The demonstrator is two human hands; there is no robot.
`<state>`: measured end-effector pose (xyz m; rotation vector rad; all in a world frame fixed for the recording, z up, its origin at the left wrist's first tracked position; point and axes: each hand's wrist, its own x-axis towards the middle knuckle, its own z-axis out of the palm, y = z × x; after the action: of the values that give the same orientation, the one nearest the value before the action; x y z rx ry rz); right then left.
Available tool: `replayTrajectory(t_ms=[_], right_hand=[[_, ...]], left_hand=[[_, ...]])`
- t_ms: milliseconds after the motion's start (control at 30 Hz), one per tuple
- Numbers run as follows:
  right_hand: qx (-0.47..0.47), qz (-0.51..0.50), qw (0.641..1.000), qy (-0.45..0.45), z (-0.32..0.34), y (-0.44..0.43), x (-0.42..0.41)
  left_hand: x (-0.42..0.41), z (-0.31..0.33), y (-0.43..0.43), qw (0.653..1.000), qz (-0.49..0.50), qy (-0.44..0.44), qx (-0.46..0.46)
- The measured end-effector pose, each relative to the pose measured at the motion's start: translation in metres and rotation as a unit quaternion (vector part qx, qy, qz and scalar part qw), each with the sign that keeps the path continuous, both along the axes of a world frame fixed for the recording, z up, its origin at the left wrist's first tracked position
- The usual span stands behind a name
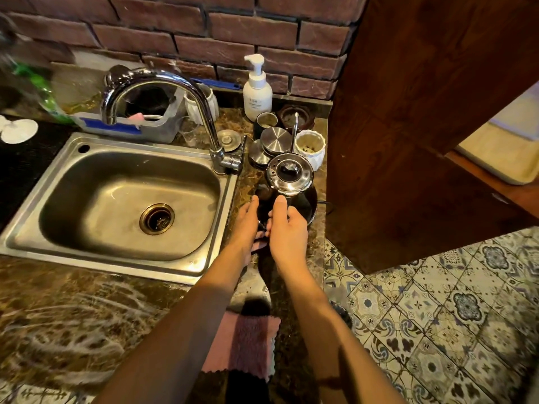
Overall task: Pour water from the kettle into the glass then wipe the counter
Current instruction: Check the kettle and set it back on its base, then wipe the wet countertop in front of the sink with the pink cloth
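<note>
The steel kettle (pixel 289 174) stands on the stone counter (pixel 67 310) right of the sink, its thin spout pointing away from me. My right hand (pixel 287 228) is curled around the kettle's near side where the handle is hidden, thumb resting up against the body. My left hand (pixel 248 223) lies beside the kettle's left flank with its fingers stretched out and nothing in it. A pink cloth (pixel 242 345) lies on the counter's near edge between my forearms. A faint clear glass (pixel 190 136) seems to stand behind the tap.
The steel sink (pixel 122 199) and curved tap (pixel 186 91) are to the left. Behind the kettle crowd steel lids (pixel 274 139), a white ribbed cup (pixel 310 145) and a soap pump bottle (pixel 257 88). A wooden cabinet (pixel 408 126) is close on the right, beside the brick wall.
</note>
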<state>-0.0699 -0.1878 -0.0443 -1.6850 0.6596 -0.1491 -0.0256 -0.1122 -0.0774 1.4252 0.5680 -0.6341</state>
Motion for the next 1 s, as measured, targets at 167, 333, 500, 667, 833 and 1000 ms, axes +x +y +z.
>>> replayTrajectory(t_ms=[167,333,500,667,833,1000], right_hand=[[0.022,-0.014,0.999,0.023,0.0,0.016,-0.01],[0.088,-0.006,0.996,0.025,0.002,0.011,-0.009],[0.128,-0.016,0.992,0.012,-0.001,0.005,-0.005],[0.113,0.007,0.994,0.003,-0.005,0.003,0.0],[0.12,0.033,0.992,0.013,0.001,-0.006,0.009],[-0.049,-0.059,0.997,0.02,-0.016,-0.006,-0.048]], left_hand=[[-0.004,0.003,0.004,1.0,0.016,-0.006,-0.018],[-0.008,-0.001,0.011,0.999,0.024,0.024,-0.041],[-0.007,-0.001,0.014,0.999,-0.016,0.026,-0.034],[-0.012,0.005,0.016,0.999,-0.05,0.019,-0.009],[-0.031,0.001,0.033,0.989,-0.136,-0.022,0.06],[-0.08,-0.021,0.076,0.844,-0.414,-0.157,0.302]])
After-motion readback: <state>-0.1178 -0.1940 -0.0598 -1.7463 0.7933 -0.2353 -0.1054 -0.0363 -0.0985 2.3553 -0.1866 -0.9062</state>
